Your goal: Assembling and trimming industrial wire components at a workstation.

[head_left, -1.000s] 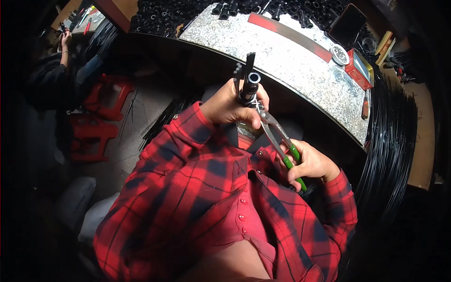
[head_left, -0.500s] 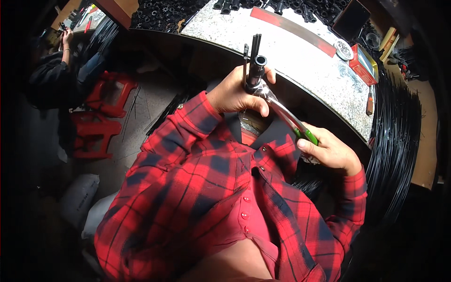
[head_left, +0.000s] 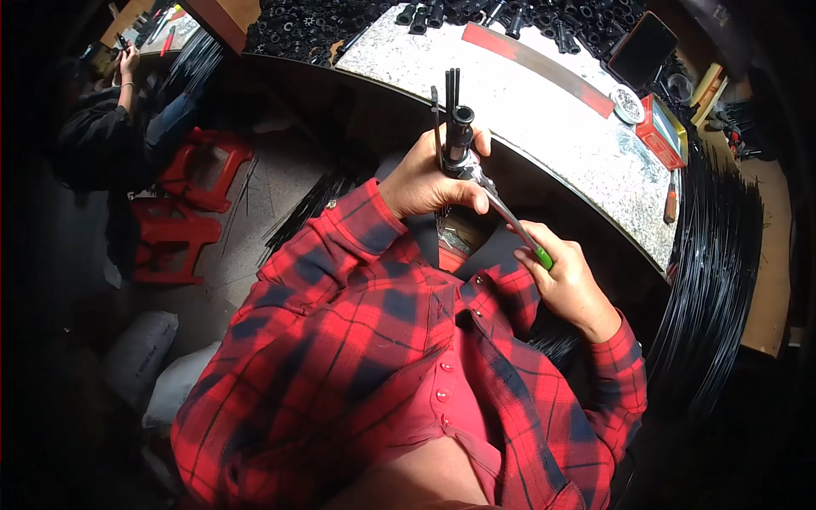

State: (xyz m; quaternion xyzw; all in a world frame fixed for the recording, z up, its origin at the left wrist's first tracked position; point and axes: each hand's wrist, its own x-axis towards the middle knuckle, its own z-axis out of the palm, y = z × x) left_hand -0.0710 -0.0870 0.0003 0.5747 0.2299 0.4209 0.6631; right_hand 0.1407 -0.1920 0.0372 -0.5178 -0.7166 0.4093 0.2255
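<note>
My left hand (head_left: 416, 180) is wrapped round a black tubular fitting (head_left: 460, 136), which stands upright with its round open end on top. Beside the fitting, several thin black rods (head_left: 453, 83) stick up out of the same hand. My right hand (head_left: 571, 279) is closed on a pair of pliers (head_left: 503, 206) with green handles. The pliers' metal head reaches the lower part of the fitting, near my left thumb. What lies between the jaws is too small and partly hidden to make out.
On the speckled white bench (head_left: 561, 140) ahead lie a long flat red-ended bar (head_left: 535, 68), a phone (head_left: 643, 49), a round dish (head_left: 627, 106), a red box (head_left: 661, 132) and a screwdriver (head_left: 671, 197). Black rods (head_left: 710, 272) hang at right. A co-worker (head_left: 106, 127) sits far left near red stools (head_left: 174, 242).
My right hand has moved left and its fingers have closed further, bringing the pliers' green handles together. My left hand still holds the fitting and rods, shifted slightly.
</note>
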